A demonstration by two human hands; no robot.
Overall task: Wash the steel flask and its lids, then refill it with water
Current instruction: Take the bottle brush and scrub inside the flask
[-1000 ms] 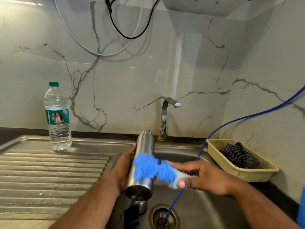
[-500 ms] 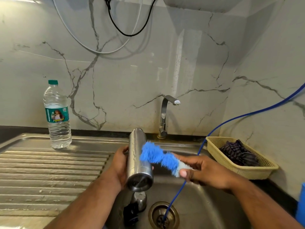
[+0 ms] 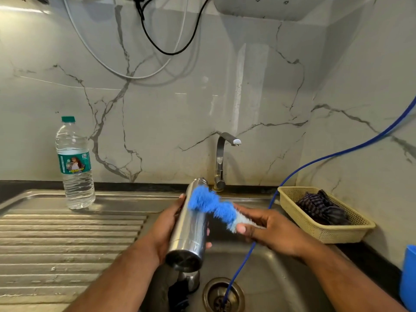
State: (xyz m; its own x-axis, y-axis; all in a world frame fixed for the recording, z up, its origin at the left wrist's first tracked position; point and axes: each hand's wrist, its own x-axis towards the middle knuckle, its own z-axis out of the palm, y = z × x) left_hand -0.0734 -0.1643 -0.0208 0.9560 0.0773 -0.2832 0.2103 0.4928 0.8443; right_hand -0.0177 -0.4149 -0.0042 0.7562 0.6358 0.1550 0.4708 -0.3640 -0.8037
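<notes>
Pressing fuzzy brush (image 3: 209, 206) (blue bristles) against smooth steel flask (image 3: 189, 235).

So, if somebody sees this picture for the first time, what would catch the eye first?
The bright blue brush stands out most: the right hand holds it against the steel flask, which the left hand grips over the sink. Next come the blue hose running down into the drain, and the water bottle standing upright at the left.
</notes>
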